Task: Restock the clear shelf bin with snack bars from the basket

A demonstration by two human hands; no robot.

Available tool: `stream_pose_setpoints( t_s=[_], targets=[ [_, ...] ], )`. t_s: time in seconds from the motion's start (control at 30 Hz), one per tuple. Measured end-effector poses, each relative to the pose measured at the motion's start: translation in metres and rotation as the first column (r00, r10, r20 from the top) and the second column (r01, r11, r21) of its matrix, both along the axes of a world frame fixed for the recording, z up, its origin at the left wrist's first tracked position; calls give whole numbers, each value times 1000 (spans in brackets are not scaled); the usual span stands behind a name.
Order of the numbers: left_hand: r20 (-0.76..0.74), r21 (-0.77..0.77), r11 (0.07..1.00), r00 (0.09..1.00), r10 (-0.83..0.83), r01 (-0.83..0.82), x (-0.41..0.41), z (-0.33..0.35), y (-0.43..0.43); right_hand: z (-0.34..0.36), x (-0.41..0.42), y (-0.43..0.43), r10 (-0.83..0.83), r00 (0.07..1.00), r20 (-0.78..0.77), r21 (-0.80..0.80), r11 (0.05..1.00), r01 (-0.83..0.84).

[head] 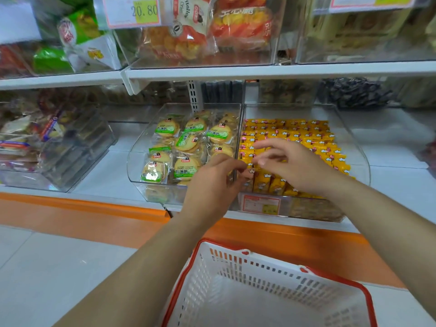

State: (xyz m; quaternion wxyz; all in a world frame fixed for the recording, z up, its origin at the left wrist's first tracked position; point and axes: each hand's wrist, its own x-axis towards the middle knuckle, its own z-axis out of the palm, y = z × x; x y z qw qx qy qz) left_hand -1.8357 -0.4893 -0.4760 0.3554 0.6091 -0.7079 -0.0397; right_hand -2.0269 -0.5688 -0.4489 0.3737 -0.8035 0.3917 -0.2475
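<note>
Flanking the clear shelf bin (354, 147) on its left is a second transparent bin (136, 159) of round biscuits in green-labelled wrappers (186, 140); the two bins share a wall line and sit touching on the white shelf (389, 185). The snack bars (306, 140), in glossy yellow wrappers, lie in tidy rows and nearly fill the clear shelf bin. The left hand (217, 182) rests at the dividing wall, fingers curled onto a bar at the front row; whether it truly grips cannot be told. The right hand (290, 161) hovers over the bars, fingers loosely spread, grasping nothing visible, and hides part of the middle rows. The basket (259, 265), white slotted plastic with a red rim, stands below, interior bare where visible.
</note>
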Motion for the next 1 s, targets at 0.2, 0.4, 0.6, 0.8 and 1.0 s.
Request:
stream_pose_setpoints(
  t_s=[0.2, 0.4, 0.6, 0.8, 1.0],
  targets=[
    [51, -9, 1000, 999, -12, 13, 2, 1, 3, 14, 29, -55, 199, 919, -340, 180, 973, -144],
    [231, -72, 997, 973, 22, -5, -4, 2, 10, 16, 56, -78, 308, 781, -544, 114, 949, -294],
    [356, -45, 997, 934, -36, 56, -20, 0, 20, 13, 61, -77, 254, 767, -590, 53, 959, -278],
    [480, 24, 1000, 877, -16, 5, -29, 1, 25, 11, 51, -72, 197, 890, -412, 39, 979, -198],
    [467, 44, 998, 884, 20, -46, -38, -3, 31, 4, 44, -65, 144, 949, -280, -21, 988, -156]
  ],
)
